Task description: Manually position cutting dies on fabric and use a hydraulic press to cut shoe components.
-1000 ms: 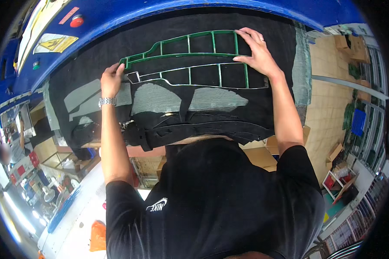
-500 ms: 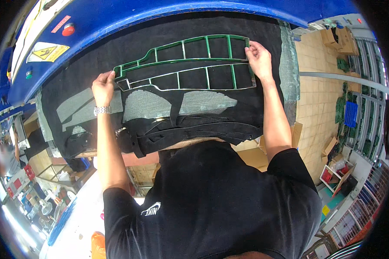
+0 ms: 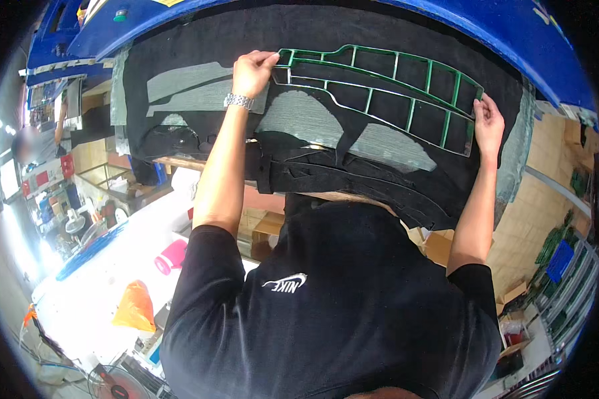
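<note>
A green-painted metal cutting die [image 3: 429, 76], made of two long curved frames with crossbars, lies over a black sheet of material [image 3: 206, 36]. My left hand [image 3: 253, 74], with a metal watch at the wrist, pinches the die's narrow left end. At the wide right end, my right hand [image 3: 489, 125] grips the die's edge between thumb and fingers. Cut-out gaps in the sheet, nearer to me than the die, show the grey-green board [image 3: 299, 121] beneath.
A blue machine body [image 3: 406, 16] arches along the far side. Black offcut strips [image 3: 353, 179] lie at the near edge. To the left stands a white table [image 3: 93, 292] with an orange bag [image 3: 136, 306] and a pink object [image 3: 172, 257]. Right, a blue crate [image 3: 560, 261] sits among green items.
The view has swung left, so the die, sheet and hands appear farther right and the die more slanted. Both hands keep hold of the die's ends; it has hardly shifted on the sheet.
</note>
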Available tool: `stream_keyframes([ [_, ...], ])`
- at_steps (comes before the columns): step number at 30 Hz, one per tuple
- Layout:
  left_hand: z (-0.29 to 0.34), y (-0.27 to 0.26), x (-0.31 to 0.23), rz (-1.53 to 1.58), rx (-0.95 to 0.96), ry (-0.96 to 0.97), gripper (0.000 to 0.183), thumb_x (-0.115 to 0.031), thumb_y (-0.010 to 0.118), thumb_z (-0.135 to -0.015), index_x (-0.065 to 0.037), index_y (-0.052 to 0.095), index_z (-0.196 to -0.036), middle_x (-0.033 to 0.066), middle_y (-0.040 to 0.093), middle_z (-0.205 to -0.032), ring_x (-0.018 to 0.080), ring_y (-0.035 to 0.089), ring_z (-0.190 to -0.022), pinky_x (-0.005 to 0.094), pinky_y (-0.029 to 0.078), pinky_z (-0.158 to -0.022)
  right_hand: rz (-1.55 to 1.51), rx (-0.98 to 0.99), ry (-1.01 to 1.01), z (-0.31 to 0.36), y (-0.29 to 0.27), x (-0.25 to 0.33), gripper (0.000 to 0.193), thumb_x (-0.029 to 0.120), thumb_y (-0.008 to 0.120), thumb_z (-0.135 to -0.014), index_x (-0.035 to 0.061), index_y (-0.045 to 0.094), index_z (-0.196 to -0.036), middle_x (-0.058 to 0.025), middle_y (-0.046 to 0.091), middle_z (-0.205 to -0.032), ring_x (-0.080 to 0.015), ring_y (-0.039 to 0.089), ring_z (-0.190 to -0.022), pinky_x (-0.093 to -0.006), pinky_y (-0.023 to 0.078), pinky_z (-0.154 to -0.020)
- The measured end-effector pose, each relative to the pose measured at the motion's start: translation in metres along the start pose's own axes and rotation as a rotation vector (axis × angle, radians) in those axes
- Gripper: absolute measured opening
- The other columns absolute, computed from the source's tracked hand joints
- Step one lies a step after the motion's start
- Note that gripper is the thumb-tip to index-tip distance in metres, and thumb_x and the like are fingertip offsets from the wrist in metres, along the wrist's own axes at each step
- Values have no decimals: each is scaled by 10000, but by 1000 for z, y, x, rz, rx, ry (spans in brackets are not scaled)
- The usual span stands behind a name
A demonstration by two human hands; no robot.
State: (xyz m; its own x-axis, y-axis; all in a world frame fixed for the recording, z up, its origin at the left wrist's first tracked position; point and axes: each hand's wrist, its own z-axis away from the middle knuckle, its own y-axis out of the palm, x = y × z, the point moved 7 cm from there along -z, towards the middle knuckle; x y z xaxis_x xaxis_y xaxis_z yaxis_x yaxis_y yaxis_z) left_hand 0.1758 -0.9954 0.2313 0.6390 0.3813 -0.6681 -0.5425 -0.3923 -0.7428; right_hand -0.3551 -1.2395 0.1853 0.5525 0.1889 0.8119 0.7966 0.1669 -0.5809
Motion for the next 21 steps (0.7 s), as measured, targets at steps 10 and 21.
stream_keyframes([
  [10,2,-8,9,38,145,-62,317,-270,708,-949,11,740,-1092,73,760,-990,100,658,-892,263,512,-819,42,11,-23,12,-2,24,367,199,752,-897,-9,678,-1189,-62,719,-856,-83,654,-747,-260,546,-716],
  [21,13,-9,20,153,44,-113,320,-253,705,-957,-10,723,-1165,91,753,-1050,126,675,-955,274,513,-873,-5,14,42,15,-13,46,309,151,735,-895,-1,689,-1161,-64,705,-840,-104,660,-708,-267,551,-671],
])
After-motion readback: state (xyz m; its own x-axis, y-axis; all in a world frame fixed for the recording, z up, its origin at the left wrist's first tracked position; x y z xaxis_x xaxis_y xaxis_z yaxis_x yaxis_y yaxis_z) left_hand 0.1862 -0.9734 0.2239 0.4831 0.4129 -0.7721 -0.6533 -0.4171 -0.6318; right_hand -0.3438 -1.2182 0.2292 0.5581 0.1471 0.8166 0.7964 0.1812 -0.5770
